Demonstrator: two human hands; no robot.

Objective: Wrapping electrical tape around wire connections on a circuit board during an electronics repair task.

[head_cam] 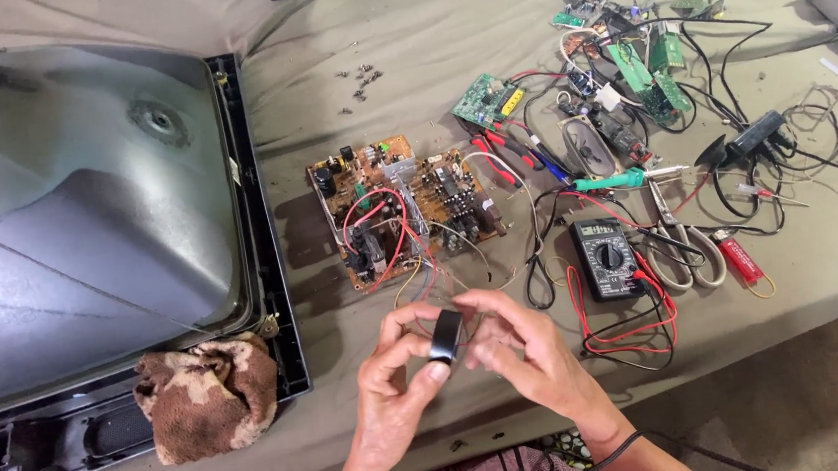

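Observation:
My left hand [395, 372] and my right hand [523, 352] meet at the bottom centre, both pinching a small black roll of tape [446, 335] held upright between the fingertips. The left thumb and fingers wrap its left side. The right fingers touch its right edge. Just beyond the hands lies a brown circuit board [402, 207] with red and other coloured wires running toward them.
A picture tube in a black frame [261, 228] fills the left, with a brown rag [210, 391] at its corner. Right of the hands lie a black multimeter [605, 256] with red leads, scissors [679, 245], a green-handled soldering iron [624, 180], small green boards [645, 68] and loose screws [362, 78].

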